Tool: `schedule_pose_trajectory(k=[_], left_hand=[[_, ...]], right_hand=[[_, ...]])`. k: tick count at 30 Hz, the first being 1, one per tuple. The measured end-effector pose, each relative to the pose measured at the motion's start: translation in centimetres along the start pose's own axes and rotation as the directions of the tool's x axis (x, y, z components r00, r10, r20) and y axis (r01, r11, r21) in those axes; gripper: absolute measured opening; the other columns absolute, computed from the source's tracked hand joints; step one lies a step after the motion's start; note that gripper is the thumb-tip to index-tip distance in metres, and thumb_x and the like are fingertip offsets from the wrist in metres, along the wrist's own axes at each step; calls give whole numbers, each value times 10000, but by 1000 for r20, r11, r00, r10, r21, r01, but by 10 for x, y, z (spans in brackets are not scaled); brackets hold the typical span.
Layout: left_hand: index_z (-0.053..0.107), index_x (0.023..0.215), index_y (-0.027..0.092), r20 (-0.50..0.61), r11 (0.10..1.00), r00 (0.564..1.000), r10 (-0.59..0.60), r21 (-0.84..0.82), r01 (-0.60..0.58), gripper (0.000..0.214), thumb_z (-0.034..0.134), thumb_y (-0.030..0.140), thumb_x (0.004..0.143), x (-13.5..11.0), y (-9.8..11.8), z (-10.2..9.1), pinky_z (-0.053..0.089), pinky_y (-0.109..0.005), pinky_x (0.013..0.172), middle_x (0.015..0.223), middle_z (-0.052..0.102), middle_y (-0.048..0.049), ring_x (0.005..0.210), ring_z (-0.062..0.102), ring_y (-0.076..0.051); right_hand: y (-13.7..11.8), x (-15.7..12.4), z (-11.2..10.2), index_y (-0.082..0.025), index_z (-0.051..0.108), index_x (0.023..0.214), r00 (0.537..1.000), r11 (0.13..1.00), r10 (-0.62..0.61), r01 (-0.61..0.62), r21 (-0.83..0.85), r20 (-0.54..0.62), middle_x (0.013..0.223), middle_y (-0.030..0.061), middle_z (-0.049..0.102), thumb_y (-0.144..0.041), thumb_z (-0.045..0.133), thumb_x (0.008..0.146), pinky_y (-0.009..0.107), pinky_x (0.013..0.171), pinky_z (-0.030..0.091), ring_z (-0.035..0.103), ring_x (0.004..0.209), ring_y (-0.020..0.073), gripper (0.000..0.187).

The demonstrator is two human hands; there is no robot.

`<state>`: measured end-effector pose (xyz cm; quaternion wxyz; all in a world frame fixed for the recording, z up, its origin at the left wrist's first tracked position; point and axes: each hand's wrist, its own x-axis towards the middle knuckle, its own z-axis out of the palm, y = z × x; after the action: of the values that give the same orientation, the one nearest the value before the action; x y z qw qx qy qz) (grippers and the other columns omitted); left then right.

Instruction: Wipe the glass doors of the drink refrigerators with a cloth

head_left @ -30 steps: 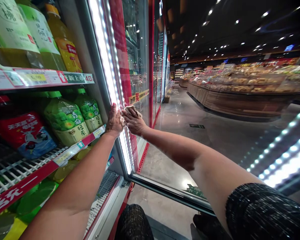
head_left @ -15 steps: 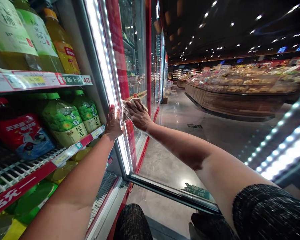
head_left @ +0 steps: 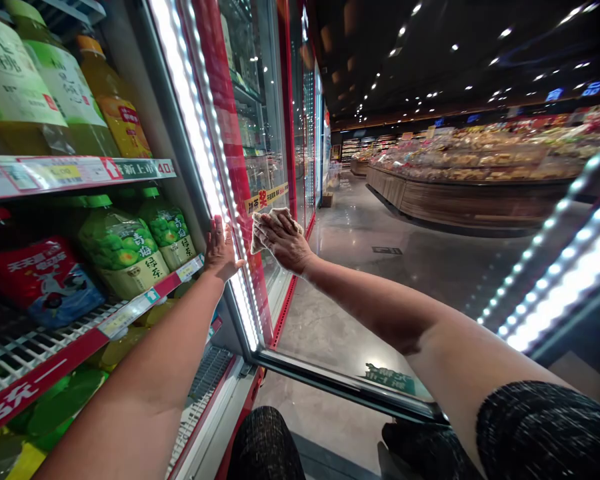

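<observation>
My right hand presses a crumpled beige cloth against the glass of an open cooler door. The fingers lie over the cloth, which sticks out around their tips. My left hand rests with its fingers stretched upward on the door's edge, beside the bright LED strip. That hand holds nothing. Close to its left, green tea bottles stand on a wire shelf with a red label rail.
Larger drink bottles fill the upper shelf at the left. A red multipack sits on the shelf below. Beyond the glass are more red-framed coolers and a curved wooden display counter with packaged goods. My knee shows at the bottom.
My right hand and the cloth have shifted slightly right and down in view, uncovering more of a yellow sticker. The left hand stays on the door's edge; the view has shifted a little.
</observation>
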<state>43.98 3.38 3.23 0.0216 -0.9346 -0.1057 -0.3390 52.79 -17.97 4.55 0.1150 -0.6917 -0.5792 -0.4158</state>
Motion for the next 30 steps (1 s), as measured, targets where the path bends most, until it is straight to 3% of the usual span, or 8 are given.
schedule_pose_trajectory(k=[6, 13, 19, 26, 30], left_hand=[[218, 1609, 39, 10, 997, 999, -46, 55, 45, 1196, 840, 527, 711, -1, 8, -3, 95, -557, 1278, 1697, -12, -272, 1585, -59, -387], [201, 1603, 2, 28, 997, 997, -71, 40, 70, 1211, 828, 546, 720, -2, 11, -4, 71, -555, 1277, 1685, -39, -300, 1579, -86, -392], [164, 1598, -42, 49, 987, 996, -74, 147, 67, 1194, 812, 501, 754, -2, 12, -3, 134, -567, 1268, 1681, -85, -288, 1579, -86, -398], [130, 1608, -29, 44, 989, 997, -69, 134, 63, 1219, 801, 524, 754, -2, 12, -3, 138, -568, 1267, 1687, -89, -272, 1579, -98, -392], [109, 1611, -25, 61, 987, 994, -85, 145, 75, 1247, 831, 479, 728, -1, 13, -3, 126, -569, 1267, 1685, -99, -277, 1577, -106, -390]], right_hand=[[-2, -26, -3, -234, 516, 1501, 998, 999, -38, 39, -17, 51, 1568, 51, 486, -77, 432, 1004, 487, 1291, 264, 354, 1522, 223, 528], [5, -29, -13, -224, 488, 1517, 997, 993, 28, -37, -114, -77, 1601, 65, 441, -120, 445, 1021, 522, 1302, 215, 331, 1534, 250, 509], [5, -51, -10, -199, 514, 1498, 999, 997, -38, 36, -75, -24, 1565, 78, 492, -116, 465, 1012, 475, 1280, 294, 380, 1510, 228, 496], [12, -65, -31, -245, 424, 1562, 998, 996, 55, -57, -66, -28, 1612, 54, 420, -111, 472, 1006, 506, 1302, 228, 279, 1556, 228, 574], [10, -87, -29, -224, 451, 1544, 1000, 998, 6, -5, -63, 11, 1587, 64, 457, -145, 483, 1015, 484, 1286, 279, 336, 1532, 221, 537]])
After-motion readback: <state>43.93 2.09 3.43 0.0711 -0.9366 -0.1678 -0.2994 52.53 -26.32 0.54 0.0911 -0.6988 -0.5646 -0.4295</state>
